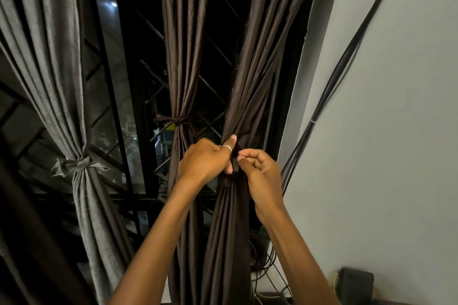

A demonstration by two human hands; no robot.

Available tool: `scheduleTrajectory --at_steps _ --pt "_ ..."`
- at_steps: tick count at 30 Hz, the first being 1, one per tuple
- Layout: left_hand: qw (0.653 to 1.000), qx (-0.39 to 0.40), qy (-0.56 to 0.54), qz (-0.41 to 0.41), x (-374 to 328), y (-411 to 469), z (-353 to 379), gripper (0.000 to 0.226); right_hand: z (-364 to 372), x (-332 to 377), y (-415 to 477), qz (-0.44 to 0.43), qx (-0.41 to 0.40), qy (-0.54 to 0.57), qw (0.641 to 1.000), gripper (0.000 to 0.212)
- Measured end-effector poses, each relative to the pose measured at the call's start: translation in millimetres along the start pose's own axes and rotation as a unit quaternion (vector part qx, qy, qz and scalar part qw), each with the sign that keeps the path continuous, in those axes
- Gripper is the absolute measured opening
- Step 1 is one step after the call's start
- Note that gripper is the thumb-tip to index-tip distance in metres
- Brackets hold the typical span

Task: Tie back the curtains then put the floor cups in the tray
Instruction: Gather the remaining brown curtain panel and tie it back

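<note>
Three curtains hang before a dark barred window. The grey curtain (62,82) at left is knotted with a grey tie (79,164). The middle dark brown curtain (183,57) is bound by a brown tie (177,120). The right dark brown curtain (250,86) is bunched at waist height. My left hand (204,161), with a ring on the thumb, grips the bunch from the left. My right hand (260,171) pinches dark fabric at the same spot from the right. Whether that fabric is a tie strip is hidden by the fingers. No cups or tray are in view.
A white wall (384,131) stands at right with black cables (347,62) running down it to a coil near the floor. A dark box (357,282) sits at the wall's foot. The window grille (148,96) lies behind the curtains.
</note>
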State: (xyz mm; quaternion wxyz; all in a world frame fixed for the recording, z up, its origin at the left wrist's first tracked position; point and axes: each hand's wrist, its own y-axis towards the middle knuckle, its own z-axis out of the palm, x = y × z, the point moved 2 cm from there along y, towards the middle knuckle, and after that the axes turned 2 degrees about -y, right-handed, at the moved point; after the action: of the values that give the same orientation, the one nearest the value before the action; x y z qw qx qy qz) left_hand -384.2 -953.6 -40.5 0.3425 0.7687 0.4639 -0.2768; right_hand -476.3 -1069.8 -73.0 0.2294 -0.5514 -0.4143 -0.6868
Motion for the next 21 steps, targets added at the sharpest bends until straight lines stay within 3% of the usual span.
scheduleTrajectory --at_steps 5,8,14,17,21 --pt "0.998 0.0 -0.044 -0.047 3 9 4 0.063 -6 1 3 0.062 0.02 0.123 0.99 0.015" --pt "0.997 0.007 -0.052 -0.059 1 10 10 0.08 -6 2 2 0.075 0.039 0.163 0.983 0.015" --pt "0.979 0.138 -0.148 -0.042 0 6 17 0.065 -6 3 1 0.014 0.028 0.06 0.998 0.016" --pt "0.978 0.152 -0.144 -0.015 4 7 18 0.062 -7 2 -1 -0.028 0.023 0.024 0.999 0.022" --pt "0.972 0.153 -0.178 -0.012 5 2 18 0.046 -10 1 -1 -0.025 0.065 0.068 0.995 0.024"
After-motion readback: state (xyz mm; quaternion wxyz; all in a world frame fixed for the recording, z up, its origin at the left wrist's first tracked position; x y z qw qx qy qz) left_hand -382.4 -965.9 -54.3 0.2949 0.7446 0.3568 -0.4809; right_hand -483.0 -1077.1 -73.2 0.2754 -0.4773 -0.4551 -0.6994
